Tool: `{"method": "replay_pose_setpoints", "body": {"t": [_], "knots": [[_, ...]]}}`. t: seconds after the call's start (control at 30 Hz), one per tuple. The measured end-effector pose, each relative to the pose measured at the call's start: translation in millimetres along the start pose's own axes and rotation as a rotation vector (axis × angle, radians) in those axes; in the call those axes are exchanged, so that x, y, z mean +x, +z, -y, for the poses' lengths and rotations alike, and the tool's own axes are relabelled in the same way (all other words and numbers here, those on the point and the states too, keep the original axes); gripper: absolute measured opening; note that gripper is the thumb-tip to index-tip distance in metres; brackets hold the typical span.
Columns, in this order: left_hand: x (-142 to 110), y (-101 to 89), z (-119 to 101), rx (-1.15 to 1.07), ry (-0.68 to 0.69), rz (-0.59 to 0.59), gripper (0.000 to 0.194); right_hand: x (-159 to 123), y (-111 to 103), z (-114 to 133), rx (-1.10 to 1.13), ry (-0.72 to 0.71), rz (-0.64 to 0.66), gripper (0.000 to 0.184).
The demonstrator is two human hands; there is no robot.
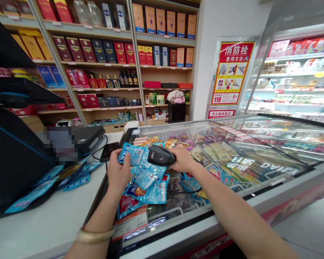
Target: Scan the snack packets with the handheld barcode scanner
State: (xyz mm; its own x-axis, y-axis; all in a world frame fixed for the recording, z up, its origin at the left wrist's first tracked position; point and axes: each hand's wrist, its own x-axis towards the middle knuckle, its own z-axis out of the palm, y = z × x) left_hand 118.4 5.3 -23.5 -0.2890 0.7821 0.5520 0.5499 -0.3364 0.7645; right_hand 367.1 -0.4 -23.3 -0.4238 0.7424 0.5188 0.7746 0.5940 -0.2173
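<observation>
My left hand point(119, 172) pinches a blue snack packet point(133, 154) between thumb and fingers, with its printed back facing up. Around the handle of a black barcode scanner point(160, 155) my right hand point(182, 159) is closed. The scanner's head is just right of that packet, over a heap of similar blue packets point(148, 178). The heap rests on the glass lid of a chest freezer point(175, 219). A red-and-blue packet point(128, 205) lies at the heap's near edge. The scanner's trigger is hidden from me.
On the white counter point(70, 212) at left, more blue packets point(79, 176) lie beside a black checkout terminal point(13, 158). A dark phone-like device point(109, 151) sits near the freezer's edge. Shelves of boxed bottles point(102, 50) stand behind; a lit display fridge point(299, 79) is at right.
</observation>
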Motion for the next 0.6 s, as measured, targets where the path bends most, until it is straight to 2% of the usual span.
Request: {"method": "replay_pose_setpoints", "body": {"t": [0.3, 0.4, 0.5, 0.6], "knots": [[-1, 0.4, 1, 0.000, -0.005, -0.006, 0.032, 0, 0, -1, -0.010, 0.002, 0.010, 0.013], [0, 0.5, 0, -0.080, -0.042, -0.032, 0.030, 0, 1, 0, -0.011, -0.001, -0.007, 0.012], [9, -5.5, 1, -0.329, -0.180, -0.161, 0.030, 0, 1, -1, -0.012, -0.002, -0.026, 0.011], [27, -22.2, 6, -0.571, -0.341, -0.348, 0.025, -2, 3, -3, -0.002, -0.005, -0.043, 0.009]]}}
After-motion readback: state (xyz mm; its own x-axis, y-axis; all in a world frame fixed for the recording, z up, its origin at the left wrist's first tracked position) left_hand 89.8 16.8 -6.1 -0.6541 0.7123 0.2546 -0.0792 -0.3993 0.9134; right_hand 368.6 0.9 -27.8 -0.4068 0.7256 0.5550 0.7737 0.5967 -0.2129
